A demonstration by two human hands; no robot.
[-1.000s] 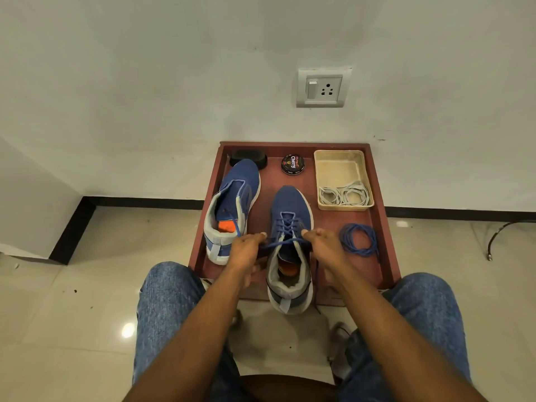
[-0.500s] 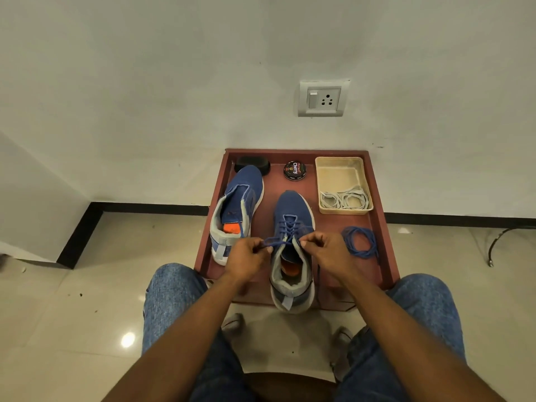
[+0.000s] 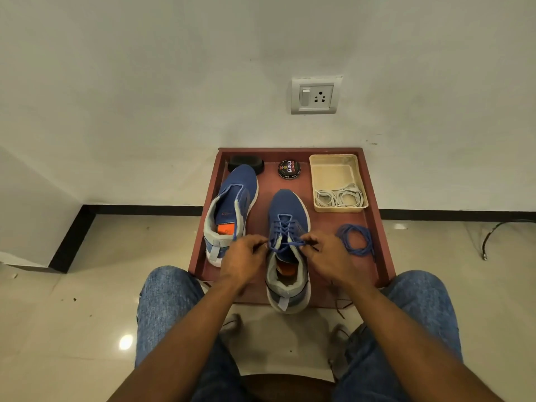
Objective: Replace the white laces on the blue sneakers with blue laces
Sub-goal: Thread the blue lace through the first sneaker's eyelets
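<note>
A reddish-brown tray [image 3: 374,198] sits on the tiled floor against a white wall, between the person's denim-clad knees. Two blue sneakers lie on it, toes toward the wall. The unlaced sneaker [image 3: 232,207] lies at the tray's left side, its eyelets bare and an orange insole label showing inside. The laced sneaker [image 3: 288,210] is at the tray's middle, its heel overhanging the near edge, with a blue lace [image 3: 285,227] crisscrossed up its front.

The left hand [image 3: 242,258] pinches one end of that lace with curled fingers just left of the tongue. The right hand [image 3: 326,253] pinches the other end just right of it, so the lace stretches across the shoe's opening between them.

A cream plastic bin [image 3: 333,166] in the far right corner holds the white laces [image 3: 339,197]. A second blue lace [image 3: 355,239], coiled, lies near the right rim, just beside the right hand. A polish tin [image 3: 289,169] and a black brush [image 3: 246,163] sit along the far edge.
</note>
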